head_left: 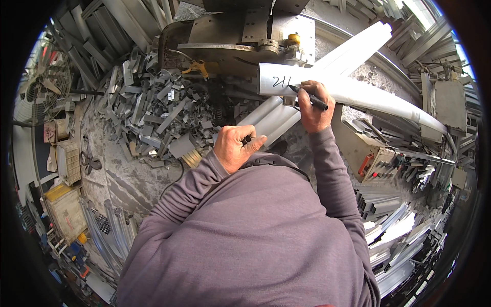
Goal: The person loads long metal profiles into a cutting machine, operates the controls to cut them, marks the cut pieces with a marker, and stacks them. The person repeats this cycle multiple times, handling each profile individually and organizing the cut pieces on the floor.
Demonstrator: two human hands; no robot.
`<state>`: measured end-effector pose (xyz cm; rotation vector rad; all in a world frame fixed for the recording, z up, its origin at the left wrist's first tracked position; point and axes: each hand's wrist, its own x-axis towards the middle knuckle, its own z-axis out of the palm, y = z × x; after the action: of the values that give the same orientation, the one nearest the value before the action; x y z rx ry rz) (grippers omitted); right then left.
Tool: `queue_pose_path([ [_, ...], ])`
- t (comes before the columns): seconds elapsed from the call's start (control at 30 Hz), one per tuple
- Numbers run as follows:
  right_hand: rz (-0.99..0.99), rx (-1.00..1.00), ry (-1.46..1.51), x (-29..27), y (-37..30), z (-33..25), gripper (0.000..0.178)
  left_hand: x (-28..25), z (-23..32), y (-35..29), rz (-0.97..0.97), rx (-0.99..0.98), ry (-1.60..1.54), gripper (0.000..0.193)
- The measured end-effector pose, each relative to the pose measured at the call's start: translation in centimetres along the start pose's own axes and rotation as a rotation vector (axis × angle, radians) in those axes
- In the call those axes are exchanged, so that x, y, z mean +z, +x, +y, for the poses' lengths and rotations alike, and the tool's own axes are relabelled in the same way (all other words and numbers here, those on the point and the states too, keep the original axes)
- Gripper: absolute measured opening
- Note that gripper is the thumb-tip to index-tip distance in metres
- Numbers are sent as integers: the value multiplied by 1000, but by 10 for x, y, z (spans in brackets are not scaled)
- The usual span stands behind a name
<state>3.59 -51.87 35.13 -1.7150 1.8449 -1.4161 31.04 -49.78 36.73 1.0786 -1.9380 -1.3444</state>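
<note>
The floor (123, 179) around the white profile (353, 89) is grey and dusty — left of this profile lies a heap of metal offcuts (158, 102), on my side of it a pale control box (358, 151). The profile is long and smooth, with dark handwriting (282, 81) near its left end. There my right hand (315, 105) pinches a black marker (319, 104); nearer to me than the profile, my left hand (235, 148) curls around a small black cap (247, 138)
</note>
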Motion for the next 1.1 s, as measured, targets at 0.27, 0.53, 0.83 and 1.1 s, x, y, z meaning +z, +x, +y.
queue_pose_path([
  [0.27,67,45,-7,-4,6,4,10,6,-3,4,-34,-13,10,55],
  [0.53,26,69,27,-13,-1,1,8,11,-9,6,-18,-4,23,55],
  [0.83,15,36,71,-7,-4,-2,12,16,-12,4,-26,-3,30,54],
  [1.1,-43,-5,32,-4,-7,-10,13,18,-13,2,-42,6,29,55],
])
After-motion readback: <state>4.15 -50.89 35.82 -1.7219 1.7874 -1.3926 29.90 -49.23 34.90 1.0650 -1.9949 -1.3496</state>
